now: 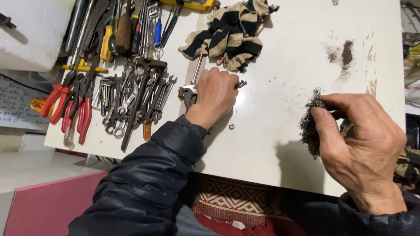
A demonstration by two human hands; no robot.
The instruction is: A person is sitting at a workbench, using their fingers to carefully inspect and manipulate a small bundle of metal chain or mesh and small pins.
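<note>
White and scuffed, the bench (280, 144) fills most of the head view, with a pale floor and a pink panel below its near edge and a patterned red and cream rug under the person's lap.

The left hand (216, 94) lies knuckles up near the middle of the bench, its grip clenched around a small grey metal tool (189, 94) whose jaw end pokes out on the wrist side, while a thin rod runs up from it toward the cloth. A few short metal bits show past the fingertips; what they are cannot be told. The right hand (363, 144) is raised above the near right corner, thumb and fingers pinching a dark wad of steel wool (309, 126). The wad is well apart from the tool, touching neither it nor the bench.

As a judgement, the scrubbing looks part done: fine dark specks are scattered between the hands and a brown smear of rusty dust (345, 53) sits near the far right edge, yet the tool is mostly hidden, so how clean it is cannot be told.

A small metal nut (231, 126) lies loose just below the left hand. A crumpled beige and black striped rag (234, 32) rests beyond it. Along the left side spreads a crowd of spanners, screwdrivers and a hammer (131, 83), with red-handled pliers (70, 107) at the outer edge.
</note>
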